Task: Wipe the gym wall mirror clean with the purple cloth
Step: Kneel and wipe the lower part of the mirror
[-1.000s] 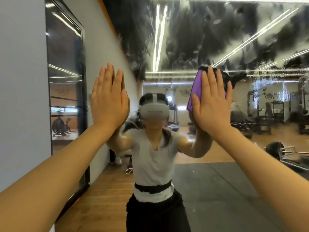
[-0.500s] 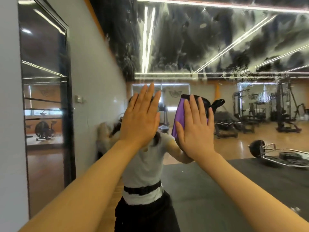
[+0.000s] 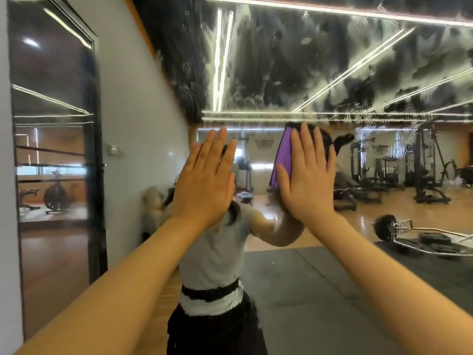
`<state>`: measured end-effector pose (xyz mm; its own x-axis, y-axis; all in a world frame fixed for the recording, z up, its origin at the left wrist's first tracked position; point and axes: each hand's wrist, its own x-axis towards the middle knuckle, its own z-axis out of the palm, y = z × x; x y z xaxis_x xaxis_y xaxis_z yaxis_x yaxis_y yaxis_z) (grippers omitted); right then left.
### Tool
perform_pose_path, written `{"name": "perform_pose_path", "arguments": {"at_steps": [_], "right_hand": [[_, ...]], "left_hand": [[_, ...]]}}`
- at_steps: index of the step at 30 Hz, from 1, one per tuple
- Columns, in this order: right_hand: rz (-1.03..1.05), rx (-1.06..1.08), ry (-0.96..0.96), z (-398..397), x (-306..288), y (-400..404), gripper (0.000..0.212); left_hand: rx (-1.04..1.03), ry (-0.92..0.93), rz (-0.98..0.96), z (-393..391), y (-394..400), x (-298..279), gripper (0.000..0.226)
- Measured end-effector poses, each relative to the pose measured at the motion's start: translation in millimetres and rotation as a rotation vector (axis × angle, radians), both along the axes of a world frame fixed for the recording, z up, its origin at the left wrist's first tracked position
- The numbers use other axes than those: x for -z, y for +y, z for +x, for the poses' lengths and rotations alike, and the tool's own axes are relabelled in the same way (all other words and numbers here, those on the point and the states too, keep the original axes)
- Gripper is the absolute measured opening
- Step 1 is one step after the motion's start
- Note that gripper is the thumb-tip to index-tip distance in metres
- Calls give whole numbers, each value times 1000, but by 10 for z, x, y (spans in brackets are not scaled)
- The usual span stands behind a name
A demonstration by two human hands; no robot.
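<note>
The wall mirror point(image 3: 320, 265) fills the view ahead, its upper part covered in streaky white smears. My right hand point(image 3: 307, 175) presses the purple cloth point(image 3: 282, 160) flat against the glass with straight, spread fingers; only the cloth's left edge and dark top show past the hand. My left hand point(image 3: 204, 175) lies flat on the mirror a little to the left, fingers straight and together, holding nothing. A person's reflection in a white top stands behind both hands.
A grey wall point(image 3: 5, 201) with a black-framed glass door point(image 3: 56, 162) runs along the left. The mirror reflects gym machines point(image 3: 422, 170), a barbell with plates point(image 3: 409, 234) on the floor and black floor mats.
Both hands have slid lower on the glass and sit closer together; the left hand moved right toward the right hand, which still presses the cloth. The view shifted left.
</note>
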<state>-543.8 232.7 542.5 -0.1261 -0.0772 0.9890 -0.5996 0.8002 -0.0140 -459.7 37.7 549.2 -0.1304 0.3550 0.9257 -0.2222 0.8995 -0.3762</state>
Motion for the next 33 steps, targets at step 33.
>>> {"name": "perform_pose_path", "arguments": {"at_steps": [33], "right_hand": [[33, 58, -77, -122, -185, 310, 76]], "left_hand": [[20, -29, 41, -2, -2, 23, 60]]}}
